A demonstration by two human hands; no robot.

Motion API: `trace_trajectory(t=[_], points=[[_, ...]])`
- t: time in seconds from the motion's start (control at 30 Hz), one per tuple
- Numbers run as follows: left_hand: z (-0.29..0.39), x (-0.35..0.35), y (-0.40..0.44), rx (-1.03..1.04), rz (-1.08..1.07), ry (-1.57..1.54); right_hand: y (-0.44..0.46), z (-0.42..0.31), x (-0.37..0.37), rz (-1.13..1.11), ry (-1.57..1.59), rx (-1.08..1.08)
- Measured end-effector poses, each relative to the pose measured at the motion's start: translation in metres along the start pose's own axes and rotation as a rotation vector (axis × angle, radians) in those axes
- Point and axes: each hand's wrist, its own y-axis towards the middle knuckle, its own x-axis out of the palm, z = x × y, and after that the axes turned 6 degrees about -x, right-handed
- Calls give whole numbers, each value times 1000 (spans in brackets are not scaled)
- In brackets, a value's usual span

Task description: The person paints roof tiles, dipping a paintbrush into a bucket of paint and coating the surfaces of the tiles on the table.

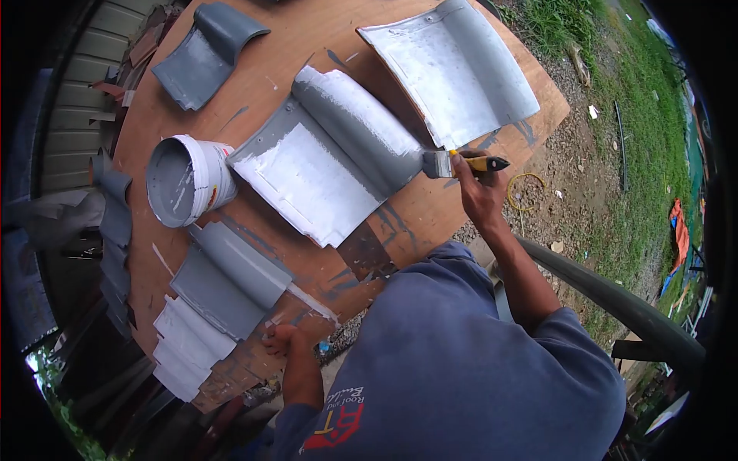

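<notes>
My right hand [483, 186] grips a paintbrush [484, 163] with a yellow and black handle. The brush's bristles meet the right end of a roof tile [330, 154] that is partly white and partly grey. Near the front edge of the board, my left hand [283, 339] has its fingers curled; whether anything is in them is hidden. Just beyond it lies a grey roof tile [231, 280]. A white paint bucket [213, 173], tipped toward the left, shows grey paint inside and stands against the middle tile's left corner.
Wooden board [430, 223] carries everything, smeared with grey paint. A whitish roof tile [453, 69] lies at the far right, a grey roof tile [207, 54] at the far left. White ridged pieces [188, 346] sit at the near left. A dark pipe [607, 296] runs along my right.
</notes>
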Motion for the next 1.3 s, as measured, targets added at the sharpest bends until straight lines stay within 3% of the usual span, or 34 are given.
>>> trace_trajectory(t=[0.1, 0.2, 0.23, 0.3, 0.33, 0.4, 0.47, 0.5, 0.57, 0.63, 0.7, 0.77, 0.8, 0.87, 0.93, 1.0, 1.17, 1.3], points=[[2, 2, 6, -65, 14, -31, 7, -3, -8, 45, 294, 252], [6, -11, -2, -67, -41, -70, 23, 22, -26, -74, 629, 603], [2, -4, 2, -65, -60, -112, 29, 40, -39, -68, 626, 601], [-9, 0, 6, -84, -59, -162, 37, 75, -45, -210, 957, 842], [-16, -1, 9, 75, -118, -44, 41, 38, -40, -98, 862, 919], [-30, -3, 32, 199, -152, 72, 42, 44, -42, -112, 882, 959], [-44, 10, 58, 188, -637, -826, 41, 77, -48, -165, 988, 964], [-39, -3, 47, 181, -622, -831, 40, 89, -48, -141, 1020, 978], [-16, -51, -10, 388, -454, -988, 43, 87, -41, -108, 1029, 981], [20, -93, -58, 559, -715, -1011, 40, 115, -46, -114, 1128, 983], [66, -133, -113, 430, -1211, -1091, 38, 111, -46, -100, 1180, 979], [101, -158, -149, 398, -1501, -1014, 38, 103, -41, -83, 1225, 970], [112, -160, -156, 394, -1506, -1009, 37, 98, -37, 4, 1259, 973], [132, -163, -162, 331, -1919, -915, 35, 96, -37, 119, 1293, 963], [138, -163, -165, 403, -1913, -854, 33, 100, -37, 87, 1348, 956], [140, -168, -167, 262, -1875, -890, 31, 103, -38, 120, 1362, 940], [142, -162, -175, 237, -1725, -915, 31, 101, -38, 66, 1265, 950], [153, -152, -169, 394, -1690, -898, 32, 120, -46, -44, 1223, 942]])
